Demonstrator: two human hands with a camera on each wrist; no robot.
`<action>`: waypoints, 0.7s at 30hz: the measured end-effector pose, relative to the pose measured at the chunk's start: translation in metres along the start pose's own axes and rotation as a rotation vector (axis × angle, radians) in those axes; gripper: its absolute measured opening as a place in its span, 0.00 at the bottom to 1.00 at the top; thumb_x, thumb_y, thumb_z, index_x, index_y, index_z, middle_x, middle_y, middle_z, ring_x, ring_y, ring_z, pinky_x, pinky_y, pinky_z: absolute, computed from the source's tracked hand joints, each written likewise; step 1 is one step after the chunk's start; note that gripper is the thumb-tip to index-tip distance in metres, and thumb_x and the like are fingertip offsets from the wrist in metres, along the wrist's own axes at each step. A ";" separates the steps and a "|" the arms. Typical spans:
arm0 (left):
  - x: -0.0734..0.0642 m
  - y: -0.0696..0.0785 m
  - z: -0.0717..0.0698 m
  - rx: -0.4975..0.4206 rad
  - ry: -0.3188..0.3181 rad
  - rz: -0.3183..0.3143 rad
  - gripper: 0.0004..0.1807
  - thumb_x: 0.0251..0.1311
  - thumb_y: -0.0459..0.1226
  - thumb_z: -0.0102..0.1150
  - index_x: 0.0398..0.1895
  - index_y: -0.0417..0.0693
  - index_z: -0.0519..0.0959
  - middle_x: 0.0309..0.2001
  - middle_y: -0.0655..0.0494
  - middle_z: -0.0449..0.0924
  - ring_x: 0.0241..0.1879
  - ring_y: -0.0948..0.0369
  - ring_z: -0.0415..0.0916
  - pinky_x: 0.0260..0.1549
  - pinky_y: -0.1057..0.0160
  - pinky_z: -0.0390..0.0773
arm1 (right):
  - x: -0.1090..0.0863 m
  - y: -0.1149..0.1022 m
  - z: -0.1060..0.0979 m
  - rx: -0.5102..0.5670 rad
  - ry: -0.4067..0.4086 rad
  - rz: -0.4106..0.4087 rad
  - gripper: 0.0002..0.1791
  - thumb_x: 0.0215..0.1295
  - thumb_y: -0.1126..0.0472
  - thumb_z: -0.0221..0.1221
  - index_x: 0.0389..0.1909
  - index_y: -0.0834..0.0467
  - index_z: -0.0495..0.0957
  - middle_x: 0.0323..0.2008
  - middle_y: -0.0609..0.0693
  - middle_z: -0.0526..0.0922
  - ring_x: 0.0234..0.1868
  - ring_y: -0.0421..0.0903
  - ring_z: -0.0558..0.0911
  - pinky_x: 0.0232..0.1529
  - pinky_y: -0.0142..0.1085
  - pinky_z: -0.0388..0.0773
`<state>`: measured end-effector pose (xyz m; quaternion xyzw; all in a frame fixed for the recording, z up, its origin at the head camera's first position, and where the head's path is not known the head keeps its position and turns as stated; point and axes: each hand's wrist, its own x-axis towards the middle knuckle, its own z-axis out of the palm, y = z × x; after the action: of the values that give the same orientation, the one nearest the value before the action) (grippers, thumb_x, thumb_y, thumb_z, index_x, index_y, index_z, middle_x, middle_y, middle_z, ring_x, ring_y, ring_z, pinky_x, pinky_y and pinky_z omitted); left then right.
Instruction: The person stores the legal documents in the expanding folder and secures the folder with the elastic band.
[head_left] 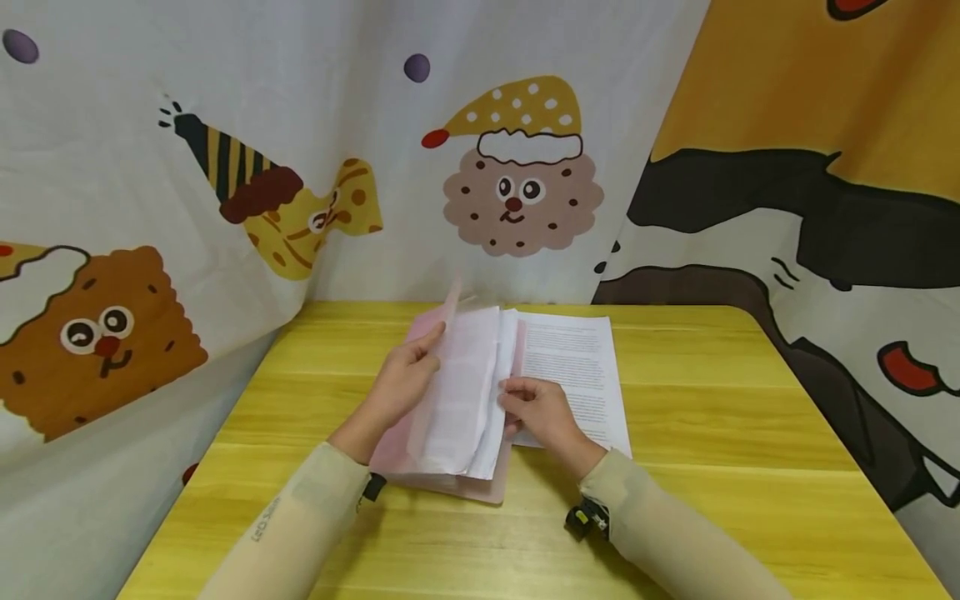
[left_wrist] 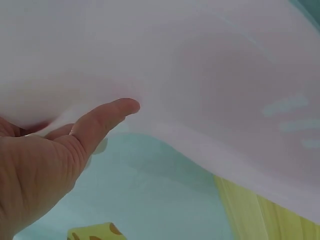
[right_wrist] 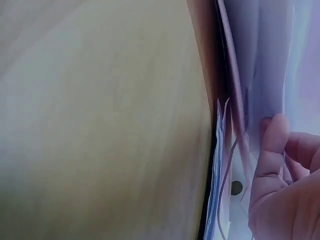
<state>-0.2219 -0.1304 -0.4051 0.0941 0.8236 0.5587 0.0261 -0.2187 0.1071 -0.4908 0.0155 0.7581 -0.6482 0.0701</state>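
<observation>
A pink folder (head_left: 480, 493) lies at the middle of the table, partly opened, with a stack of white paper (head_left: 468, 392) inside it. My left hand (head_left: 405, 379) grips the folder's raised translucent pink flap (left_wrist: 200, 90) near its left side; in the left wrist view one digit stretches along its surface. With thumb and fingers, my right hand (head_left: 551, 417) pinches the right edge of white sheets (right_wrist: 270, 60) in the folder. Printed sheets (head_left: 566, 367) lie to the right, partly beneath the folder and partly behind the right hand.
The yellow wood-grain table (head_left: 712, 433) extends around the folder. Behind it hangs a white curtain (head_left: 390, 275) with cartoon biscuit prints. A small black device (head_left: 588, 518) is strapped at the right wrist.
</observation>
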 end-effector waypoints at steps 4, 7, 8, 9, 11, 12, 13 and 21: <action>0.000 0.000 -0.001 -0.046 -0.021 -0.001 0.34 0.72 0.30 0.45 0.82 0.41 0.62 0.83 0.56 0.62 0.86 0.59 0.46 0.82 0.51 0.54 | 0.000 -0.003 -0.001 -0.005 0.002 -0.021 0.14 0.68 0.67 0.68 0.53 0.65 0.89 0.35 0.57 0.92 0.19 0.40 0.83 0.25 0.34 0.85; -0.002 0.000 0.003 -0.065 -0.039 0.007 0.34 0.71 0.29 0.45 0.82 0.41 0.62 0.83 0.55 0.62 0.86 0.59 0.46 0.81 0.51 0.55 | 0.002 -0.005 0.002 -0.060 -0.011 -0.026 0.13 0.69 0.68 0.66 0.51 0.65 0.90 0.27 0.54 0.90 0.18 0.40 0.82 0.24 0.33 0.82; -0.002 0.000 0.004 -0.061 -0.041 0.012 0.34 0.71 0.29 0.45 0.82 0.41 0.63 0.83 0.54 0.62 0.86 0.59 0.47 0.80 0.52 0.56 | 0.002 -0.006 0.004 -0.081 -0.017 -0.033 0.12 0.68 0.68 0.65 0.50 0.65 0.90 0.24 0.53 0.89 0.17 0.40 0.82 0.24 0.33 0.82; -0.002 0.000 0.005 -0.056 -0.040 0.015 0.34 0.71 0.29 0.45 0.82 0.41 0.63 0.83 0.54 0.62 0.85 0.59 0.47 0.80 0.52 0.56 | 0.003 -0.006 0.006 -0.106 -0.020 -0.038 0.12 0.68 0.69 0.64 0.49 0.65 0.91 0.22 0.52 0.88 0.17 0.40 0.82 0.24 0.32 0.81; -0.003 0.000 0.007 -0.040 -0.029 0.015 0.35 0.70 0.30 0.45 0.82 0.41 0.63 0.82 0.55 0.63 0.84 0.58 0.50 0.75 0.53 0.60 | 0.005 -0.006 0.010 -0.125 -0.032 -0.031 0.13 0.68 0.69 0.63 0.49 0.65 0.90 0.21 0.51 0.87 0.17 0.40 0.82 0.23 0.32 0.81; -0.003 0.000 0.007 -0.034 -0.019 0.010 0.34 0.70 0.30 0.45 0.81 0.42 0.63 0.82 0.55 0.63 0.83 0.58 0.53 0.72 0.53 0.62 | 0.005 -0.006 0.011 -0.129 -0.044 -0.029 0.13 0.68 0.69 0.63 0.49 0.65 0.90 0.22 0.51 0.88 0.17 0.40 0.82 0.23 0.32 0.81; -0.004 0.000 0.007 -0.030 -0.010 0.003 0.34 0.70 0.30 0.45 0.81 0.42 0.64 0.82 0.56 0.63 0.83 0.58 0.53 0.69 0.54 0.62 | 0.006 -0.006 0.011 -0.126 -0.055 -0.023 0.12 0.69 0.69 0.64 0.50 0.65 0.90 0.23 0.52 0.88 0.17 0.40 0.83 0.24 0.33 0.82; -0.007 0.000 0.004 -0.028 -0.013 -0.007 0.35 0.70 0.30 0.45 0.81 0.42 0.64 0.82 0.56 0.63 0.84 0.58 0.51 0.71 0.53 0.63 | 0.010 -0.006 0.008 -0.086 0.021 -0.027 0.11 0.69 0.66 0.67 0.48 0.63 0.90 0.33 0.56 0.91 0.20 0.42 0.84 0.24 0.34 0.84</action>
<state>-0.2144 -0.1281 -0.4066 0.0943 0.8160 0.5693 0.0348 -0.2289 0.0973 -0.4879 0.0092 0.7860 -0.6157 0.0542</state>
